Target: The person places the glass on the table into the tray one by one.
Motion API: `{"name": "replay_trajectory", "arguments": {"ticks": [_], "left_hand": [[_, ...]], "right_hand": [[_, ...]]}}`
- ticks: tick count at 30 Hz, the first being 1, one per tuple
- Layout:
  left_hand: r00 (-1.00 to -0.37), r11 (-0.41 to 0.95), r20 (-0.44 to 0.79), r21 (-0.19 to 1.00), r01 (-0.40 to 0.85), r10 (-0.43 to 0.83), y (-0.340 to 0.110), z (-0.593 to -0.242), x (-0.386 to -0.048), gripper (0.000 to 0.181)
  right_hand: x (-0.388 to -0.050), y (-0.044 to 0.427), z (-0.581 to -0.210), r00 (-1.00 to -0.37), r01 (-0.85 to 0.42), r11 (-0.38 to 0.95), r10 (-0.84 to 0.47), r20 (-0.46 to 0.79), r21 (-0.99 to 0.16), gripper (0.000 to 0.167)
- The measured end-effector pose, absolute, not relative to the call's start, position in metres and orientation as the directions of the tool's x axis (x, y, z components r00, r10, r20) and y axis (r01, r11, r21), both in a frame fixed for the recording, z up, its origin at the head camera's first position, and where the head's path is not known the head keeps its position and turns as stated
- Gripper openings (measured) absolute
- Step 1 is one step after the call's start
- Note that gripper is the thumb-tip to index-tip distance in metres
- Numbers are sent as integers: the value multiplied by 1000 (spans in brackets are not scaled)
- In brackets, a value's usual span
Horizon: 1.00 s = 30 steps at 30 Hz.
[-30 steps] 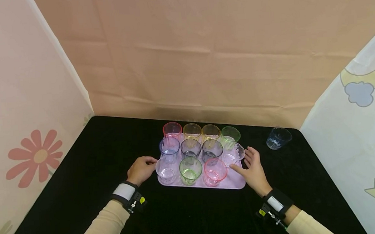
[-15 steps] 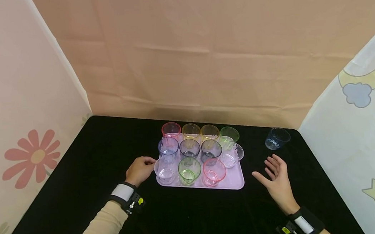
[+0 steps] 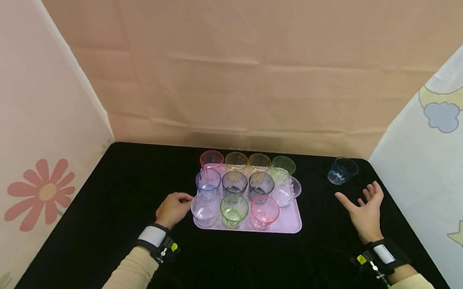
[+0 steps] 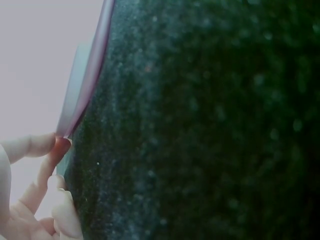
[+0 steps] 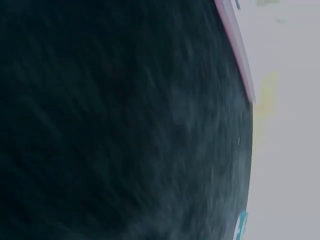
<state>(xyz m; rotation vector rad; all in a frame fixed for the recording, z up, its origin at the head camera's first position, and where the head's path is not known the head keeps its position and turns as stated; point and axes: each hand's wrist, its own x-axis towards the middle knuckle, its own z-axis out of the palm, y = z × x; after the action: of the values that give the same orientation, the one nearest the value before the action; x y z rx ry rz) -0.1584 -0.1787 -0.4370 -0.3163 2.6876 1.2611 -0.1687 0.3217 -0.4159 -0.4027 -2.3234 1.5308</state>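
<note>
My left hand (image 3: 174, 210) pinches the left edge of a pink tray (image 3: 289, 220). In the left wrist view, thumb and fingertips (image 4: 45, 145) meet at the tray rim (image 4: 90, 80). Several tinted glasses stand on the tray in rows, among them a green glass (image 3: 234, 210), a red-rimmed glass (image 3: 264, 211) and a clear glass (image 3: 286, 191) at the right. Off the tray, a bluish glass (image 3: 342, 171) stands alone at the table's far right. Just in front of that glass, apart from it, my right hand (image 3: 366, 216) is spread with nothing in it.
A black cloth covers the table (image 3: 231, 268). A tan backdrop (image 3: 227, 74) rises behind it, with a flower-printed panel (image 3: 42, 107) on the left and a star-printed panel (image 3: 437, 185) on the right.
My right hand has left the clear glass at the tray's right side and moved rightward toward the lone bluish glass, its fingers spread. The left hand has stayed at the tray's edge.
</note>
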Motion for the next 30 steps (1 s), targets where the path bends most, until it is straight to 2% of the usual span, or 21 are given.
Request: {"name": "replay_trajectory", "arguments": {"ticks": [6,16,30], "left_hand": [[-965,627,-232,736,-256,-122,-181,-439,-160,35],[-966,611,-230,750,-253,-118,-179,-437,-159,32],[-964,618,-224,741,-263,-141,-178,-438,-159,29]], "right_hand": [[-197,336,-419,-917,77,380,390,85,-922,112],[-236,346,-422,-929,90,361,367,53,-928,119],[-261,341,-424,-900,174,387,435,12,-905,123]]}}
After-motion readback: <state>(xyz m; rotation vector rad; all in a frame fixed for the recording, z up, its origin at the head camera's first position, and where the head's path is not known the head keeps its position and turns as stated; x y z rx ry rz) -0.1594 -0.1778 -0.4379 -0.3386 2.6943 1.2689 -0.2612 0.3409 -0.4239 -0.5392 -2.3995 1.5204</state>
